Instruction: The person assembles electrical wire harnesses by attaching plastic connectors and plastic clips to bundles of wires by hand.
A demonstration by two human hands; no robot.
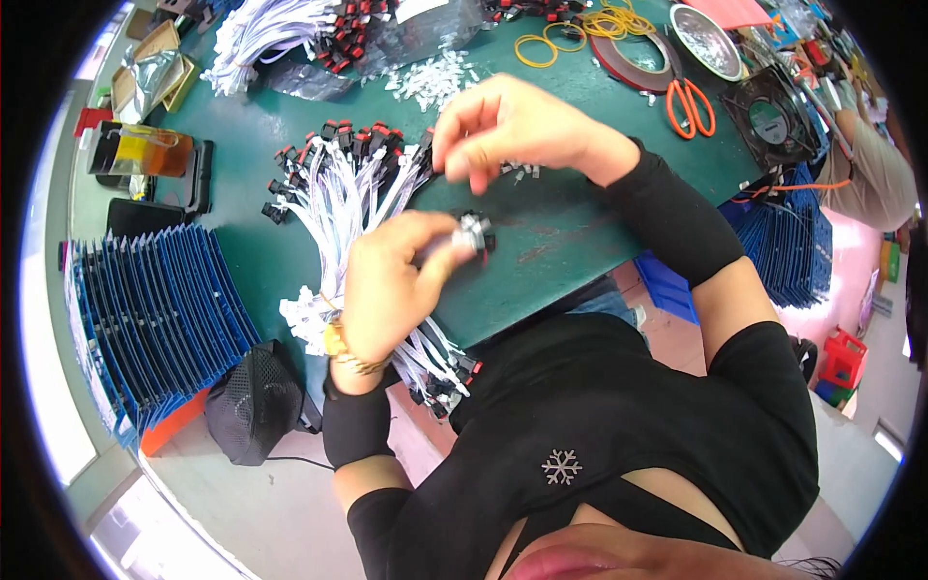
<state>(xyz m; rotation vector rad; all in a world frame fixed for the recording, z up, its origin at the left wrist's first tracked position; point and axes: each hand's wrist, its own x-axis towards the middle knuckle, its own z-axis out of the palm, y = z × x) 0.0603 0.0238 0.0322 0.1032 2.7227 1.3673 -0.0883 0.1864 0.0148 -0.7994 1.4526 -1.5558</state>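
Note:
My left hand [391, 280] is closed over the green table, pinching a white cable connector with black and red parts [474, 232] between thumb and fingers. The connector is smeared by motion. Above it hovers my right hand [522, 130], its fingers bent and somewhat apart, with nothing visible in them. Beside and beneath my left wrist lies a bundle of white flat cables [338, 198] with black and red connectors at their far ends. More cable ends [440, 372] hang past the table's near edge. Small white plastic pieces [522, 171] lie partly hidden below my right wrist.
Farther back are a pile of white clips [432, 79], another cable bundle [266, 39], yellow rubber bands [614, 21], a tape roll [633, 60], orange scissors [690, 108], a metal bowl [706, 41] and a black fan [773, 118]. Blue racks [159, 324] stand at left.

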